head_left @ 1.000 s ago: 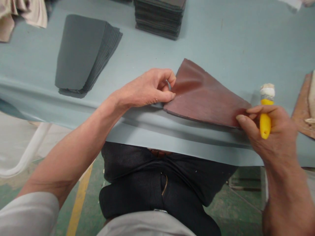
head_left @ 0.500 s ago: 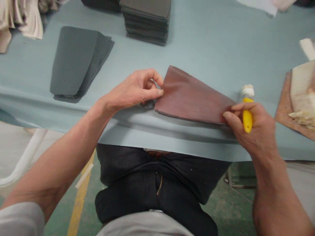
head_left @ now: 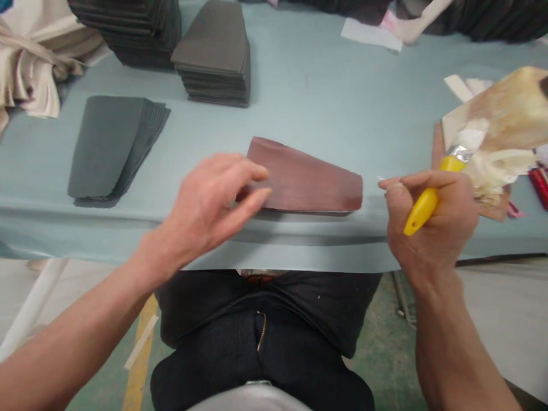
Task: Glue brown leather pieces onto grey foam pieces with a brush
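Observation:
A reddish-brown leather piece [head_left: 308,180], wider on the left and narrowing to the right, lies near the front edge of the table. Dark layers show under its lower edge. Over its left end is my left hand [head_left: 218,200], thumb and fingers apart; whether the fingertips touch the leather I cannot tell. Off the piece's right end, my right hand [head_left: 432,211] grips a brush with a yellow handle [head_left: 422,211]. The brush's pale bristles [head_left: 474,132] point up and right, in front of a stained pale container [head_left: 509,108].
A fanned stack of dark grey pieces [head_left: 107,148] lies at left. Behind stand a taller stack of dark pieces [head_left: 214,51] and another dark pile [head_left: 137,28]. Beige strips [head_left: 34,63] hang at the far left. White scraps [head_left: 370,34] lie at the back of the blue-green table [head_left: 299,108].
My right hand has let go of the leather's right end and moved away with the brush, which now tilts right. My left fingers have spread. The view has shifted to the right.

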